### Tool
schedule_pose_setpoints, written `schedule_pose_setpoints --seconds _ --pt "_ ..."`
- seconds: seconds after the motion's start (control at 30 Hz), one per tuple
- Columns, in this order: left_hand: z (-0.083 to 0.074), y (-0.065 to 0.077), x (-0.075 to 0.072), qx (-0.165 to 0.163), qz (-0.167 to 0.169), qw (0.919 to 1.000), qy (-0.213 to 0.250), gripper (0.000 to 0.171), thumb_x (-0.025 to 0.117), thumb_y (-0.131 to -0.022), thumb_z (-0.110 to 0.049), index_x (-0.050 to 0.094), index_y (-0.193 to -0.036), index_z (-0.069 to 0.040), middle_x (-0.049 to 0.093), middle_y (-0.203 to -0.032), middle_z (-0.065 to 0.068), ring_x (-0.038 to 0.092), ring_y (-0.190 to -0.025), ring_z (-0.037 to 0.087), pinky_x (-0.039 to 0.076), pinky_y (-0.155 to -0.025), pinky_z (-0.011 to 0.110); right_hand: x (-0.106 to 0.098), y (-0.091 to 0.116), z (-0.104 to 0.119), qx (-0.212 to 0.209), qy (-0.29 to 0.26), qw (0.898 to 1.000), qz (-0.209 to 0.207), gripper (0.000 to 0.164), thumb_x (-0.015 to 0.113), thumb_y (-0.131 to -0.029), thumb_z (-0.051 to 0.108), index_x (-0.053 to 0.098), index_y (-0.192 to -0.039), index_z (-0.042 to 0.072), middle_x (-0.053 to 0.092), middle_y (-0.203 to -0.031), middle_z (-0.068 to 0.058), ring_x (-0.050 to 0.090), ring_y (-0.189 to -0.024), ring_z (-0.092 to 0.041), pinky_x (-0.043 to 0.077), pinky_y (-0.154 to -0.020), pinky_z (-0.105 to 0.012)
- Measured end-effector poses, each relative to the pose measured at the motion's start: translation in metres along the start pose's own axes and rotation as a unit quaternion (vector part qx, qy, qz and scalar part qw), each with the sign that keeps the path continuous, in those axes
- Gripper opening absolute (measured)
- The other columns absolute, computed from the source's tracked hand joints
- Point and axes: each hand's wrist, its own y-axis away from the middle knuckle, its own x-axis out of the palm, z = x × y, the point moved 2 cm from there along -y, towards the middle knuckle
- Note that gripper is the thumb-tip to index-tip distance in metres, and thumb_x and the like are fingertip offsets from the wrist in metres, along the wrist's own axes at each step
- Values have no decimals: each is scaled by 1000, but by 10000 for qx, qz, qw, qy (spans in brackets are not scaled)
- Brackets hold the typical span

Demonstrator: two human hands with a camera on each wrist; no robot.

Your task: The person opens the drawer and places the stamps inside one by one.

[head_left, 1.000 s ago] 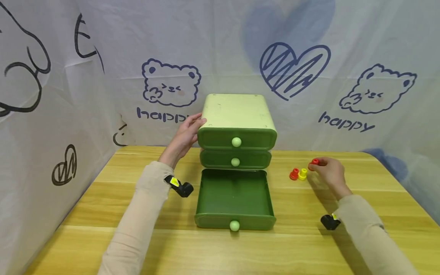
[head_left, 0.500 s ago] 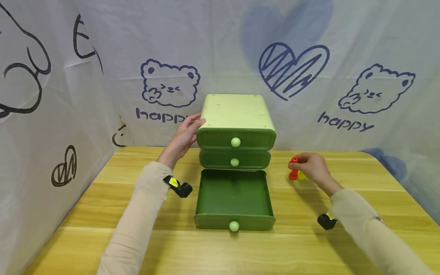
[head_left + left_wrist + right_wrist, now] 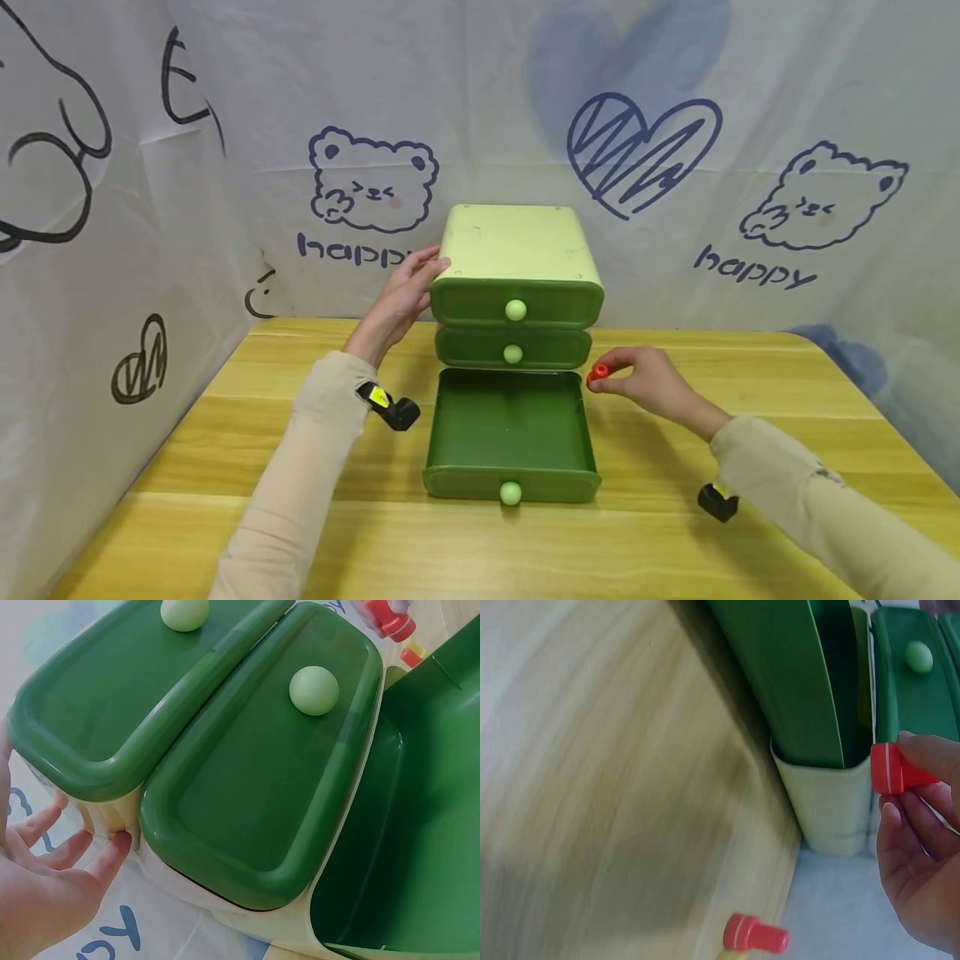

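My right hand point(image 3: 651, 385) pinches a small red stepped peg point(image 3: 597, 375) between thumb and fingers, just right of the pulled-out bottom drawer point(image 3: 512, 483). The right wrist view has this red peg point(image 3: 887, 769) at close range, its wide end pointing away from the palm. With extended fingers, my left hand point(image 3: 401, 300) rests against the left side of the green drawer cabinet point(image 3: 517, 242); the left wrist view has its fingertips point(image 3: 112, 851) on the cream casing. Another red peg point(image 3: 756, 934) stands on the table beside a yellow peg point(image 3: 733, 955); the right hand hides both in the head view.
Above the bottom drawer, the middle drawer point(image 3: 480, 346) and top drawer point(image 3: 472, 302) are closed, each with a round pale knob. The wooden table point(image 3: 300, 533) extends around the cabinet. A white printed cloth point(image 3: 495, 100) hangs behind and along the sides.
My right hand has carried the red peg leftward, past the other red and yellow pegs, to beside the bottom drawer. The left hand and cabinet have stayed put.
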Motion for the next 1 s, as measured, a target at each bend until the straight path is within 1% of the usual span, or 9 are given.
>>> schedule_pose_setpoints --seconds 0.13,0.3,0.4,0.53,0.63,0.73,0.83,0.9,1.0 --pt "0 0 1 -37 16 10000 -4 64 57 -95 -26 30 -149 -6 34 -145 16 42 -128 29 42 -104 34 6 -1 9 -165 -40 9995 250 14 78 -82 17 74 -91 8 70 -86 2 64 -85 -20 51 -74 -37" --pt "1 0 0 -80 3 10000 -25 64 57 -95 -27 30 -149 -6 34 -144 16 42 -128 28 41 -104 35 14 -3 22 -172 -26 9978 642 17 78 -82 20 74 -92 8 69 -89 1 63 -86 -21 52 -75 -39" --pt "2 0 -1 -73 -9 10000 -24 64 57 -95 -26 30 -149 -6 34 -145 16 41 -128 29 41 -105 35 19 -7 31 -187 -52 9959 879 19 78 -82 21 73 -94 7 69 -90 1 61 -86 -20 52 -75 -38" --pt "2 0 0 -89 6 10000 4 63 57 -95 -26 30 -149 -6 34 -144 16 42 -128 28 42 -104 34 28 -12 40 -200 -329 9919 1210 20 79 -81 19 73 -95 7 69 -89 2 61 -83 -16 52 -72 -34" --pt "3 -1 0 -102 47 9999 23 63 57 -95 -26 30 -149 -6 35 -144 15 43 -127 28 43 -103 33 36 -15 46 -169 -561 9859 1568 17 79 -81 15 73 -94 6 69 -87 3 62 -82 -13 52 -72 -31" --pt "3 -1 -1 -54 -3 10000 46 63 57 -95 -25 30 -149 -6 35 -144 15 43 -127 28 43 -103 34 44 -19 54 -266 -779 9776 1937 14 78 -81 10 72 -92 5 69 -85 2 64 -82 -13 53 -73 -30" --pt "1 0 -3 20 -42 10000 31 62 57 -95 -26 31 -149 -6 35 -143 15 42 -127 28 42 -103 34 51 -24 62 -397 -963 9704 2178 13 77 -81 8 71 -91 2 69 -85 0 64 -81 -14 54 -73 -29" --pt "0 0 -3 17 -24 10000 19 63 57 -95 -27 31 -149 -6 35 -144 15 42 -128 28 42 -104 34 55 -28 64 -344 -1085 9665 2299 15 77 -81 6 71 -93 1 70 -86 -2 65 -82 -14 54 -73 -30" --pt "0 1 -3 -22 3 10000 5 63 58 -96 -27 31 -149 -7 35 -145 14 42 -129 27 42 -104 34 62 -32 63 -51 -1298 9593 2509 19 77 -81 5 71 -98 -1 70 -89 -3 65 -84 -15 55 -75 -30"
